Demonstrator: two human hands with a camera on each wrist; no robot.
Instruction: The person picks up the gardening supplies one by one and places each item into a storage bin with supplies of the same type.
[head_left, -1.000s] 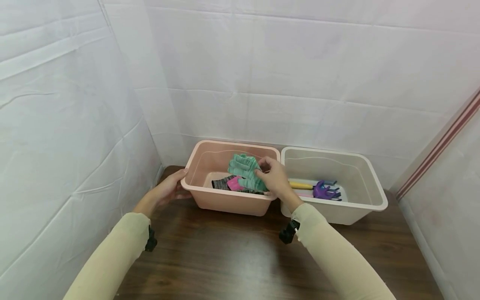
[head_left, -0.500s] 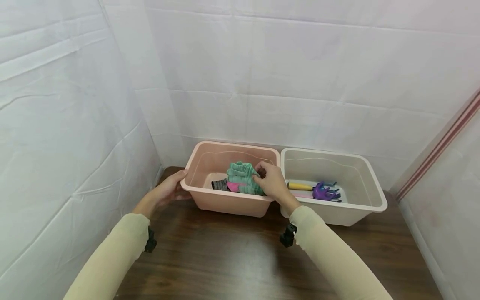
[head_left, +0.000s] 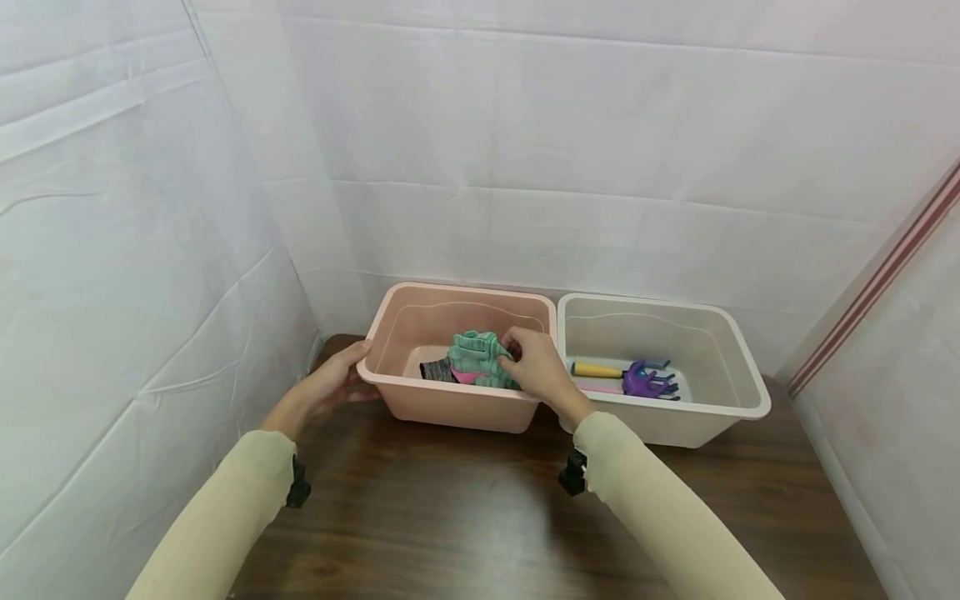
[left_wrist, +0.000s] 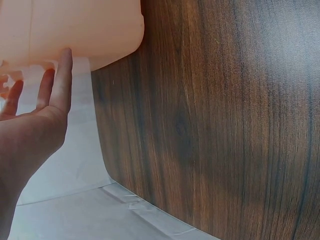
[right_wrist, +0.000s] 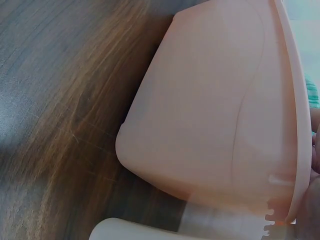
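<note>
In the head view, a pink plastic tub [head_left: 450, 408] holds a green knit glove [head_left: 476, 354], with dark grey ribbed knit [head_left: 437, 370] and a pink patch [head_left: 467, 377] showing beside it. My right hand [head_left: 534, 367] reaches over the tub's front right corner and pinches the glove's right edge between thumb and fingers. My left hand [head_left: 330, 385] is at the tub's left end, its thumb at the rim. Seen from the left wrist, that hand's fairly straight fingers [left_wrist: 62, 82] rest against the outer wall. The right wrist view shows mostly tub wall, with a sliver of glove [right_wrist: 312, 94].
An off-white tub [head_left: 675, 425] stands close against the pink one on its right. Inside it lie a yellow handle [head_left: 596, 369] and a purple rake head [head_left: 647, 382]. White sheeting [head_left: 487, 150] walls in the back and sides of the brown wood-grain table [head_left: 450, 508].
My right hand has lowered the green glove into the pink tub and shifted slightly left, so the glove now covers more of the grey knit. The left hand keeps its place.
</note>
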